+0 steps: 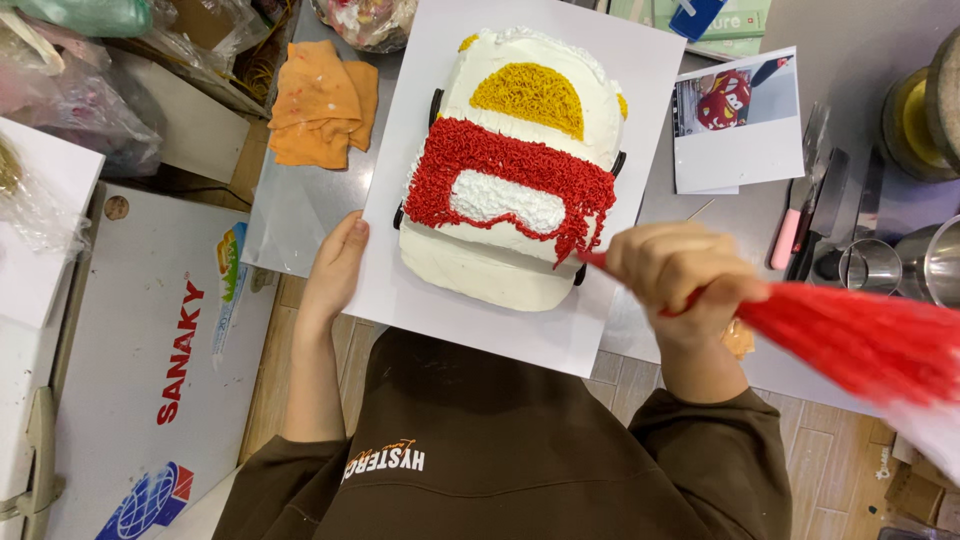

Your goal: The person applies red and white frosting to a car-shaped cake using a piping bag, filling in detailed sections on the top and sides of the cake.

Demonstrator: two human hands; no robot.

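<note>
A car-shaped cake [515,160] with white cream, a yellow piped patch and a red piped band sits on a white board [420,290]. My right hand [675,280] is closed around a red piping bag [850,340], whose tip touches the cake's right side at the lower end of the red band. My left hand [335,270] lies flat on the board's left edge, fingers together, beside the cake.
An orange cloth [320,100] lies at the upper left on the steel counter [290,220]. A printed reference picture [735,120] lies to the right of the board, with spatulas [805,215] and metal cups [870,265] further right. A white chest appliance [150,370] stands at the left.
</note>
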